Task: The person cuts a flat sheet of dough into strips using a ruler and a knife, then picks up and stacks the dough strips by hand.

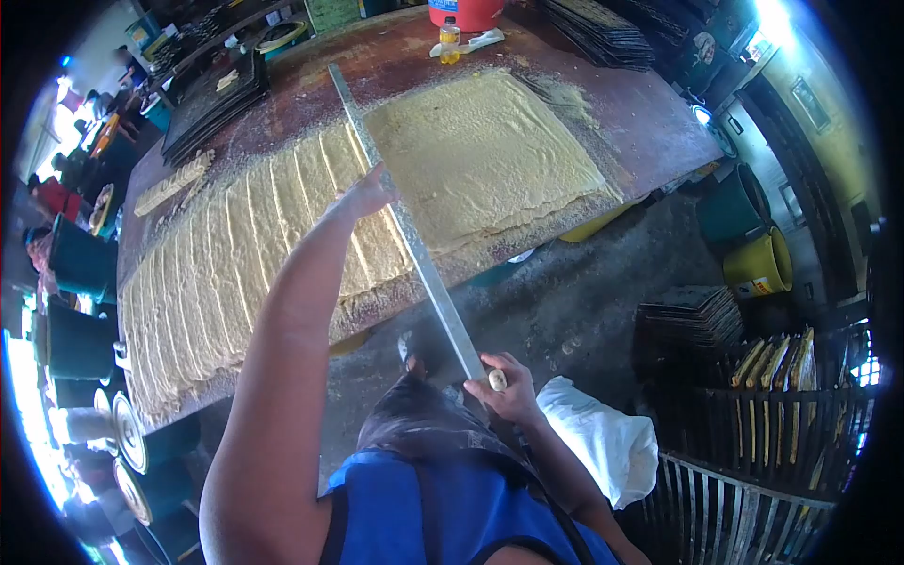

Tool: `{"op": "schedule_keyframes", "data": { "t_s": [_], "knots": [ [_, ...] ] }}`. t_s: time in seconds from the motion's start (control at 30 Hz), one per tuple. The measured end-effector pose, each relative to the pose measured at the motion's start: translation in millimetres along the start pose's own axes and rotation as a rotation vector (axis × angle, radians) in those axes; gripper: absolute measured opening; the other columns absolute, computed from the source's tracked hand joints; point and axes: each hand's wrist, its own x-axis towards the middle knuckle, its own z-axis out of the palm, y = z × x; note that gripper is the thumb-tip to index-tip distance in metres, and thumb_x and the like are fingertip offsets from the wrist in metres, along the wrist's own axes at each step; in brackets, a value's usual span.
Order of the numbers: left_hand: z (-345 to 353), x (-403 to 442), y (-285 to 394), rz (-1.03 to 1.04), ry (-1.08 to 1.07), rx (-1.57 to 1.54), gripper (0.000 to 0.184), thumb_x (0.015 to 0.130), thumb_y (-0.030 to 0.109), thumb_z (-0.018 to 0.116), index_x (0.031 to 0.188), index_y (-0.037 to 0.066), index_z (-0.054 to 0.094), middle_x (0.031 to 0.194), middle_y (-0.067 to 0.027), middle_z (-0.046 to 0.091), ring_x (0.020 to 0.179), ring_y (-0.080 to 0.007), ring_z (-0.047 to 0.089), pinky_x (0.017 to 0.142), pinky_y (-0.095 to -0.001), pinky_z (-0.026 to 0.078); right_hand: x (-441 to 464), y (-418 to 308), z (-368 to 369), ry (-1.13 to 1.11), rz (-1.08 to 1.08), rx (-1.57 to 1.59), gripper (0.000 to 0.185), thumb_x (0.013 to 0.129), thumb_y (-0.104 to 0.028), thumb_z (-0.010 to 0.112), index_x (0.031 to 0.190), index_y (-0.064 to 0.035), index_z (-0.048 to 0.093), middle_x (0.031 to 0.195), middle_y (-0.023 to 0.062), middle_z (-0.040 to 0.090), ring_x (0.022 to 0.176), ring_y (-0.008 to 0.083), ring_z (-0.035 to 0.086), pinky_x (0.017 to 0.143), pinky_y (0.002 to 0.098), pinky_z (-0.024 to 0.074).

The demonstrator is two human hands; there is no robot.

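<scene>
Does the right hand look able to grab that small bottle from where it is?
Probably not: the right hand is down at the long bar's near end, and the pale sheet lies between it and the bottle.

A dark grey, speckled floor (584,301) spread beneath the broad reddish-brown tabletop (650,118). Along the right stood a dull yellowish wall (852,122), with a glaring white light (774,17) nearby and a dark, slatted rack (692,492) lower down. Bluish-white brightness washed the left edge.

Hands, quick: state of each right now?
Left hand: on the bar; open or closed can't be told.
Right hand: closed, holding a handle by the bar's near end.
</scene>
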Motion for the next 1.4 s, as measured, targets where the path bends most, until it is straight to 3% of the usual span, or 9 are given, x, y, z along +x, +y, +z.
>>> {"op": "schedule_keyframes", "data": {
  "t_s": [0.03, 0.1, 0.2, 0.33, 0.47, 0.53, 0.63, 0.8, 1.4],
  "knots": [
    [1, -3, 2, 0.0, 0.0, 0.0, 0.103, 0.083, 0.049, 0.073, 0.159, 0.01, 0.017, 0.161, -0.022, 0.027, 0.149, -0.0339, 0.027, 0.122, -0.048, 0.022, 0, -1, -1, -0.009, 0.024, -0.006, 0.049, 0.08, -0.024, 0.082, 0.12, -0.0013, 0.066, 0.105, 0.0158, 0.068, 0.096, 0.0296, 0.069, 0.084, 0.037, 0.0536],
    [5, -6, 11, -0.044, 0.067, 0.183, 0.101, 0.085, 0.051, 0.069, 0.16, 0.014, 0.013, 0.165, -0.0167, 0.018, 0.151, -0.0338, 0.02, 0.119, -0.065, 0.011, 1, 1, -2, -0.02, 0.032, -0.002, 0.047, 0.081, -0.023, 0.08, 0.121, -0.0009, 0.065, 0.106, 0.0152, 0.069, 0.097, 0.0268, 0.069, 0.084, 0.0358, 0.0534],
    [12, -4, 19, -0.054, 0.086, 0.205, 0.102, 0.083, 0.051, 0.069, 0.16, 0.014, 0.012, 0.168, -0.0112, 0.007, 0.154, -0.0298, 0.01, 0.116, -0.0721, 0.006, 4, 7, -6, -0.068, 0.148, 0.148, 0.046, 0.083, -0.017, 0.078, 0.123, 0.0009, 0.063, 0.106, 0.0118, 0.069, 0.095, 0.0186, 0.066, 0.083, 0.0319, 0.052],
    [26, -1, 35, -0.036, 0.191, 0.155, 0.104, 0.082, 0.05, 0.069, 0.16, 0.013, 0.012, 0.167, -0.0112, 0.007, 0.154, -0.0293, 0.009, 0.118, -0.0688, 0.004, 10, 14, -15, -0.08, 0.207, 0.267, 0.047, 0.087, -0.011, 0.073, 0.13, 0.0016, 0.06, 0.106, 0.0062, 0.069, 0.094, 0.01, 0.062, 0.082, 0.0275, 0.0505],
    [37, 6, 38, -0.015, 0.215, 0.225, 0.102, 0.083, 0.051, 0.068, 0.159, 0.01, 0.012, 0.167, -0.0126, 0.005, 0.154, -0.0292, 0.006, 0.12, -0.0662, 0.003, 9, 16, -15, -0.055, 0.215, 0.3, 0.05, 0.086, -0.01, 0.075, 0.132, 0.002, 0.058, 0.107, 0.0075, 0.07, 0.094, 0.0111, 0.063, 0.084, 0.0279, 0.0509],
    [40, 7, 36, -0.001, 0.228, 0.222, 0.101, 0.084, 0.051, 0.067, 0.159, 0.01, 0.013, 0.167, -0.0137, 0.004, 0.154, -0.0307, 0.006, 0.12, -0.0653, 0.002, 9, 3, -16, -0.073, 0.257, 0.277, 0.055, 0.083, -0.016, 0.078, 0.131, 0.0018, 0.058, 0.113, 0.0156, 0.071, 0.1, 0.0161, 0.068, 0.087, 0.0311, 0.0526],
    [46, 8, 32, 0.002, 0.268, 0.192, 0.102, 0.085, 0.053, 0.066, 0.159, 0.01, 0.011, 0.166, -0.0197, 0.002, 0.154, -0.0362, 0.004, 0.12, -0.0642, 0.002, 7, 8, -11, -0.009, 0.086, 0.128, 0.059, 0.08, -0.018, 0.081, 0.131, 0.0023, 0.058, 0.116, 0.0177, 0.07, 0.104, 0.0175, 0.068, 0.09, 0.0315, 0.0525],
    [44, 10, 35, -0.063, 0.176, 0.244, 0.104, 0.088, 0.06, 0.061, 0.16, 0.013, 0.004, 0.163, -0.0288, 0.005, 0.152, -0.0416, 0.002, 0.12, -0.063, 0.004, 10, 13, -9, -0.01, 0.135, 0.157, 0.06, 0.079, -0.017, 0.082, 0.13, 0.003, 0.059, 0.116, 0.0183, 0.07, 0.105, 0.0183, 0.068, 0.091, 0.0319, 0.0524],
    [44, 15, 36, -0.098, 0.198, 0.279, 0.109, 0.085, 0.068, 0.062, 0.159, 0.011, 0.006, 0.161, -0.0245, 0.018, 0.152, -0.0384, 0.013, 0.118, -0.0651, 0.012, 17, 20, -13, -0.008, 0.091, 0.178, 0.056, 0.08, -0.017, 0.083, 0.129, 0.0002, 0.062, 0.114, 0.0176, 0.07, 0.103, 0.0208, 0.068, 0.089, 0.0336, 0.053]
  ]
}}
